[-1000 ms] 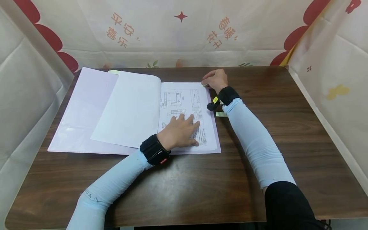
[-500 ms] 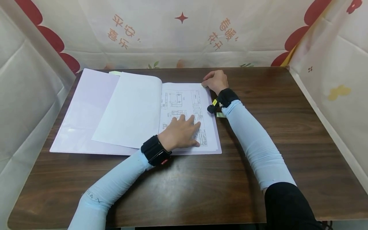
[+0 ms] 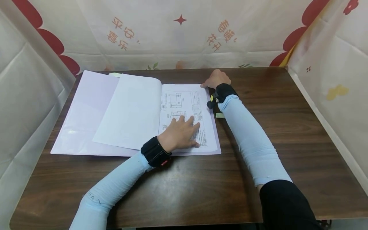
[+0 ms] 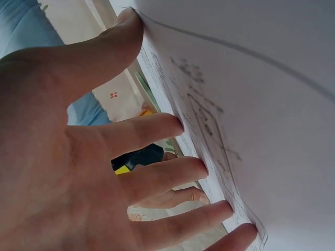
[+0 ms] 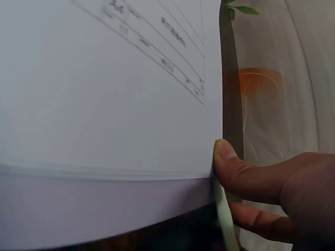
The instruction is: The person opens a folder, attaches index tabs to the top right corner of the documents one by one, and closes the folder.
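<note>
A bound document lies open on the table, with a blank white page [image 3: 129, 108] turned to the left and a page of technical drawings [image 3: 184, 95] on the right. Its pale lilac cover [image 3: 72, 127] spreads beneath. My left hand [image 3: 179, 134] rests on the drawing page, fingers spread; in the left wrist view their tips touch the paper [image 4: 282, 130]. At the page's upper right corner is my right hand [image 3: 217, 79]. Seen from the right wrist, its thumb [image 5: 235, 170] and a finger pinch a pale green sticky tab [image 5: 225, 219] at the corner.
One green tab [image 3: 220, 115] sticks out at the document's right edge, and another green tab [image 3: 115, 74] shows at the top left. The brown wooden table [image 3: 287, 127] is enclosed by printed fabric curtains [image 3: 178, 38] at the back and both sides.
My right hand has turned at the corner, its knuckles raised and its wrist shifted slightly up and left. My left hand stays on the page.
</note>
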Available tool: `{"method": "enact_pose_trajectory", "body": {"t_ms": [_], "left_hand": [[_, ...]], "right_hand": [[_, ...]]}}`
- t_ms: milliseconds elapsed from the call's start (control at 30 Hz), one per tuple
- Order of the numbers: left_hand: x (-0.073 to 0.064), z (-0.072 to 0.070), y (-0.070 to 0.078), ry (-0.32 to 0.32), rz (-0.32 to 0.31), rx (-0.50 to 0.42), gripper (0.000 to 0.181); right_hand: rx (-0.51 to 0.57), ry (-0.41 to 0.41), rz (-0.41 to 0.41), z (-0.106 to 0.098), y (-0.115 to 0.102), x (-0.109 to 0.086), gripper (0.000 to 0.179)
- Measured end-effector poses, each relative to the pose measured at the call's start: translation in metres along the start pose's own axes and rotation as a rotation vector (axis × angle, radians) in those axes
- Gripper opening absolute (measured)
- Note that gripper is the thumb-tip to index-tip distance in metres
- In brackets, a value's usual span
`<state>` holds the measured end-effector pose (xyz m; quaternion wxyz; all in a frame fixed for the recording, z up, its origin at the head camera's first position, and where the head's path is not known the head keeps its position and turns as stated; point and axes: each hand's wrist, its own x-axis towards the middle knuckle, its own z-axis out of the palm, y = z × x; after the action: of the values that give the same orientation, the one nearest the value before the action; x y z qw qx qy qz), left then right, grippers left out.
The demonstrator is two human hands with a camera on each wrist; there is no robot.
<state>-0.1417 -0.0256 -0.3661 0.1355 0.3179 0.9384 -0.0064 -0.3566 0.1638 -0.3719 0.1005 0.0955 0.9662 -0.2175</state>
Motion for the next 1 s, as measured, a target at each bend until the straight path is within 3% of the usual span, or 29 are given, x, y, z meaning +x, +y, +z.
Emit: {"method": "enact_pose_trajectory", "body": {"t_ms": [167, 300, 400, 500, 633, 833, 1000], "left_hand": [[0.001, -0.001, -0.001, 0.009, 0.009, -0.004, 0.081], [0.001, -0.002, 0.000, 0.023, 0.009, 0.006, 0.080], [0.000, 0.000, 0.001, 0.014, 0.006, 0.007, 0.079], [0.000, 0.002, 0.002, 0.000, 0.003, 0.009, 0.079], [0.001, 0.004, 0.004, 0.013, 0.017, 0.011, 0.080], [0.002, 0.005, 0.003, 0.026, 0.013, -0.003, 0.082], [0.000, 0.004, -0.002, 0.030, 0.007, -0.007, 0.080]], "right_hand": [[-0.163, 0.009, 0.023, -0.006, -0.005, -0.002, 0.087], [-0.200, 0.018, 0.007, -0.008, -0.004, -0.007, 0.087], [-0.190, 0.045, -0.072, -0.001, 0.002, -0.010, 0.083], [-0.157, 0.081, -0.203, 0.010, 0.012, -0.019, 0.076], [-0.149, 0.062, -0.370, 0.010, 0.031, -0.049, 0.071], [-0.208, -0.095, -0.614, -0.004, 0.058, -0.111, 0.068], [-0.248, -0.214, -0.754, 0.004, 0.077, -0.154, 0.085]]}}
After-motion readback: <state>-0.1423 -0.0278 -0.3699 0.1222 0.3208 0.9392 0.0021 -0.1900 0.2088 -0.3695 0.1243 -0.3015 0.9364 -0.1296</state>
